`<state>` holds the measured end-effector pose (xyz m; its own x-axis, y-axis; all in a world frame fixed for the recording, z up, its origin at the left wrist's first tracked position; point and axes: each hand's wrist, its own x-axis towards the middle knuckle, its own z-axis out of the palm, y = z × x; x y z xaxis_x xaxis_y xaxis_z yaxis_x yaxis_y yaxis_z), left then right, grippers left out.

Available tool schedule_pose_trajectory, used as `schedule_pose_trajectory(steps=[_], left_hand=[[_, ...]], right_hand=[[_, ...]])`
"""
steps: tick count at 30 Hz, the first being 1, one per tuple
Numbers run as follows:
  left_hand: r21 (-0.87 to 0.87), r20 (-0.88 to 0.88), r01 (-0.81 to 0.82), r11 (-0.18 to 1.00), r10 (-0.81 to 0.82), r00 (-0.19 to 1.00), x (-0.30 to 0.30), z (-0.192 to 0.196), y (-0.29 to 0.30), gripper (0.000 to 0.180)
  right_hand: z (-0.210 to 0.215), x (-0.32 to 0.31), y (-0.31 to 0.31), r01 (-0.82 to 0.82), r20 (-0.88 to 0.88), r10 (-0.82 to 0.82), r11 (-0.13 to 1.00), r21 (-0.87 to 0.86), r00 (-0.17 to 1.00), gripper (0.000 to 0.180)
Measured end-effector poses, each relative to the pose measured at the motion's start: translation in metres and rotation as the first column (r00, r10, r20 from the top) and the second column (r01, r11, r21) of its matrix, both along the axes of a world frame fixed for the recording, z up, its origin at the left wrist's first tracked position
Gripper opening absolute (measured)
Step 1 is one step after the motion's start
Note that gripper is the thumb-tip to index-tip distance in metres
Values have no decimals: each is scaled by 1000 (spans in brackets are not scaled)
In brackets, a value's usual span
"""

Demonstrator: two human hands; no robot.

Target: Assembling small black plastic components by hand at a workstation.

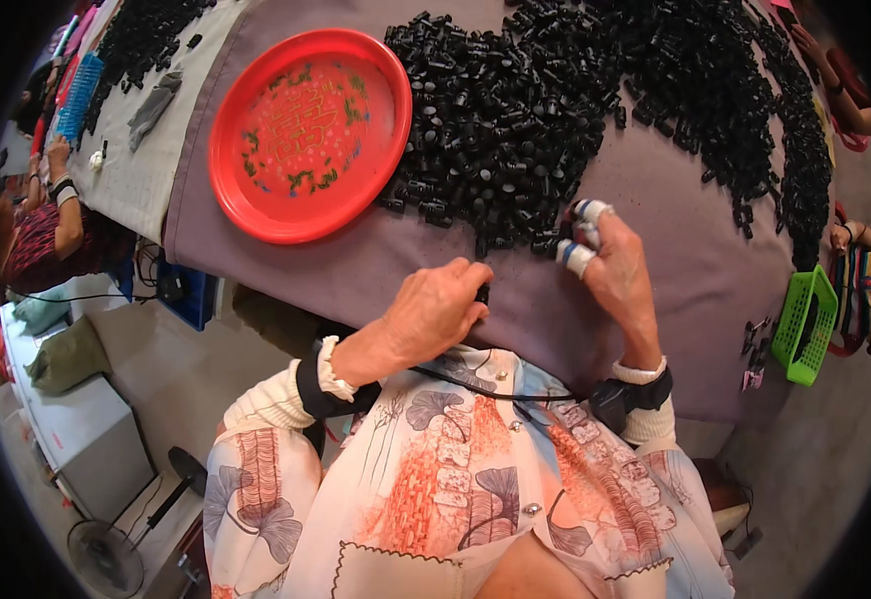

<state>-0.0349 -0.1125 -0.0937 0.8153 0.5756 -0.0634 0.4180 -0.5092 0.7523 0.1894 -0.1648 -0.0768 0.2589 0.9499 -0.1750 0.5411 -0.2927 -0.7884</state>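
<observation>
A large heap of small black cylindrical plastic parts (515,110) spreads over the cloth-covered table in front of me. My left hand (425,311) is closed near the table's front edge, with one small black part (482,293) showing at its fingertips. My right hand (610,262) is at the heap's near right edge, its fingers curled together and wrapped in white tape. Something dark shows at those fingertips, too small to make out. A round red tray (390,170) with a printed floral pattern lies left of the heap.
A green plastic basket (805,327) hangs by the table's right edge. People sit at both sides; one arm (68,215) shows at the left, near a blue comb-like rack (78,98). A fan (106,557) and a white cabinet (91,439) stand at lower left.
</observation>
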Motion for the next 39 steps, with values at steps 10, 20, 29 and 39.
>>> schedule_pose_trajectory(steps=[10,20,29,39], left_hand=[[-12,-27,23,1000,-23,999,13,-5,-6,25],[-64,190,-179,982,188,964,9,-9,43,10],[9,208,-90,996,87,974,6,12,41,14],[-29,-92,-3,1000,1,996,15,-2,-2,22]], right_hand=[[-13,-37,-2,-93,174,70,987,129,982,28],[-5,-50,51,-79,-144,93,992,102,985,13],[21,-23,83,-134,-79,147,979,155,986,12],[50,0,79,-97,-223,104,994,42,969,3]])
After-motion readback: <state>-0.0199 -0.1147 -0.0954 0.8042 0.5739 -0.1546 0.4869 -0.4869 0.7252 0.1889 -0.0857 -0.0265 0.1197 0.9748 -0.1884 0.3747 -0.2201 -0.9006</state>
